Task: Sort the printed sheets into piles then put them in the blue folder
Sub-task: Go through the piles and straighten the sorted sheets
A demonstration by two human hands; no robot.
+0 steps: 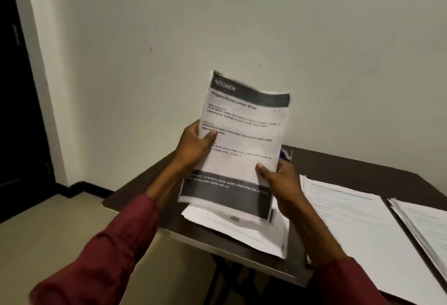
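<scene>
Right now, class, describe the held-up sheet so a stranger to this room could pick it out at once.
Start at the dark table against the pale wall, where piles of paper lie flat. Above its left end, the left hand and right hand hold one sheet up. It alone is raised, with a dark band reading KITCHEN across its top.

Dark table (362, 164) carries 3 piles: left pile (242, 231), middle pile (350, 220), right pile (425, 222)
</scene>
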